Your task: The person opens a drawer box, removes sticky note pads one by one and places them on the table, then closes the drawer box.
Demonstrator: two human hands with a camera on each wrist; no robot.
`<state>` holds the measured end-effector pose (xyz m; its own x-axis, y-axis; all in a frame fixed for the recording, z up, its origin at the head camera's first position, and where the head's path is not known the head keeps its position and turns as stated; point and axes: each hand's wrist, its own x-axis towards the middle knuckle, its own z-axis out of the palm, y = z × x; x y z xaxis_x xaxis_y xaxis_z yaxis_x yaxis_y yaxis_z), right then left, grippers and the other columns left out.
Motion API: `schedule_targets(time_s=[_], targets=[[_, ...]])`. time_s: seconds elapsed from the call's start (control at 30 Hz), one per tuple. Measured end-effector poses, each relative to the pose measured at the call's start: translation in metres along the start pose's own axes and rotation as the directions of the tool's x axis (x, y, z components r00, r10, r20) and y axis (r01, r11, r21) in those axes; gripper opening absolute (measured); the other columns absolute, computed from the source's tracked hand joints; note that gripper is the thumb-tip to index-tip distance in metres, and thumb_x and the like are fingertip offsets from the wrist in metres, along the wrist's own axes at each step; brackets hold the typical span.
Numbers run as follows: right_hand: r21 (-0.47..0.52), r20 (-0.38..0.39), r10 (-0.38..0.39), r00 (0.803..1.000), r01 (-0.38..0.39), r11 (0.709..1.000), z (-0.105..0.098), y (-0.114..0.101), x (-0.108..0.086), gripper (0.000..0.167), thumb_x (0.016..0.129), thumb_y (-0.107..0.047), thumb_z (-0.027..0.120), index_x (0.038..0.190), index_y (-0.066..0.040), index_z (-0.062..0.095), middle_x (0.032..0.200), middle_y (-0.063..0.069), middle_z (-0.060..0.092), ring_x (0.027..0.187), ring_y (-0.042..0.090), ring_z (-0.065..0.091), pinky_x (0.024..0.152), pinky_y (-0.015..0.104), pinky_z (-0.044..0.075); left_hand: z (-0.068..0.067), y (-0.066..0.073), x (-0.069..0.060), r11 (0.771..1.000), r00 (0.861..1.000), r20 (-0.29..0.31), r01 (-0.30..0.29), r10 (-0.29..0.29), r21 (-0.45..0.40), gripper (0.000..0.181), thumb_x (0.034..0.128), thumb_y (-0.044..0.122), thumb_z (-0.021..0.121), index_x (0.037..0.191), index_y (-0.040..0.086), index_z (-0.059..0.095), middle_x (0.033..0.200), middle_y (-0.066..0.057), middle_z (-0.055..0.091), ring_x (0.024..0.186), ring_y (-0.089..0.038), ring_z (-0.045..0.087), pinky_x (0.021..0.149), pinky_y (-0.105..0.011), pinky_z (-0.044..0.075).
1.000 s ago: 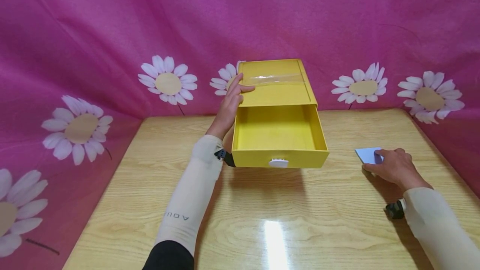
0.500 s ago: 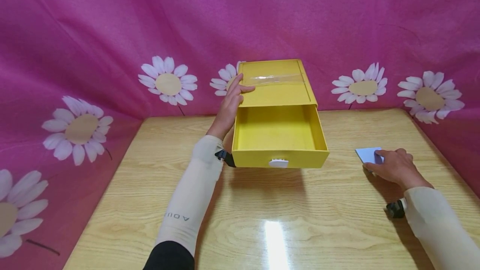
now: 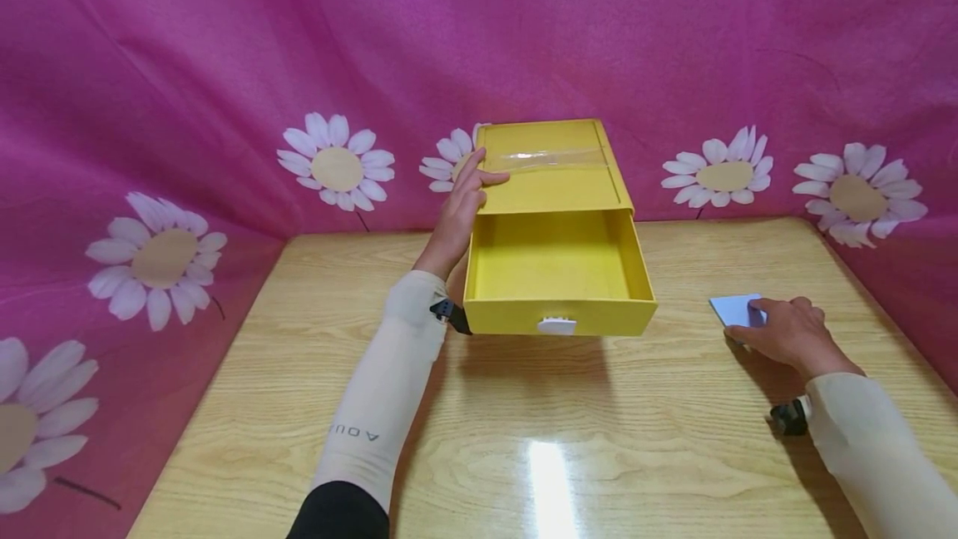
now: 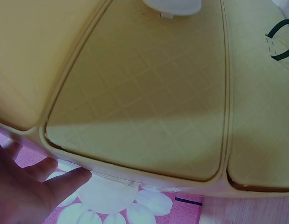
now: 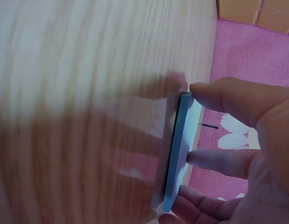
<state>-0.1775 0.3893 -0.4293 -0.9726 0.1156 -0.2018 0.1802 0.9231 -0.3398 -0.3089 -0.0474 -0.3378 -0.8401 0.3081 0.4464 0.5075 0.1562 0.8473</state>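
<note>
Left hand: fingers spread, resting along the box at its upper left edge, no grip. Drawer juts from the front. Right hand pinches the blue pad by its edges, 1 fingertip on its face; pad sits at the worktop, right of the box, well apart. We cannot tell if it is raised. We'd squeeze evenly, ease that 1 fingertip lest it pin the pad, and lift level.
</note>
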Motion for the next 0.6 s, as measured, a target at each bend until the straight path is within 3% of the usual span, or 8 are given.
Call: schedule_targets(time_s=[0.33, 0.6], targets=[[0.020, -0.013, 0.041, 0.999, -0.041, 0.999, -0.0002, -0.0018, -0.0011, 0.083, 0.084, -0.046, 0.065, 0.132, 0.015, 0.035, 0.115, 0.041, 0.036, 0.101, 0.053, 0.027, 0.083, 0.065, 0.034, -0.0003, 0.0003, 0.0008, 1.000, 1.000, -0.002, 0.004, -0.004, -0.005, 0.047, 0.0890, 0.016, 0.031, 0.121, 0.008, 0.064, 0.160, 0.003, 0.019, 0.141, 0.003, 0.012, 0.114, -0.038, 0.016], [0.033, -0.029, 0.058, 0.998, -0.057, 0.998, 0.0006, -0.0038, -0.0013, 0.080, 0.084, -0.046, 0.066, 0.132, 0.012, 0.037, 0.112, 0.038, 0.037, 0.099, 0.051, 0.028, 0.080, 0.063, 0.036, -0.0025, 0.0012, 0.0007, 0.999, 1.000, 0.026, 0.011, -0.011, -0.031, 0.046, 0.0914, 0.009, 0.030, 0.124, -0.001, 0.061, 0.161, -0.005, 0.016, 0.147, -0.014, 0.008, 0.116, -0.041, 0.013]])
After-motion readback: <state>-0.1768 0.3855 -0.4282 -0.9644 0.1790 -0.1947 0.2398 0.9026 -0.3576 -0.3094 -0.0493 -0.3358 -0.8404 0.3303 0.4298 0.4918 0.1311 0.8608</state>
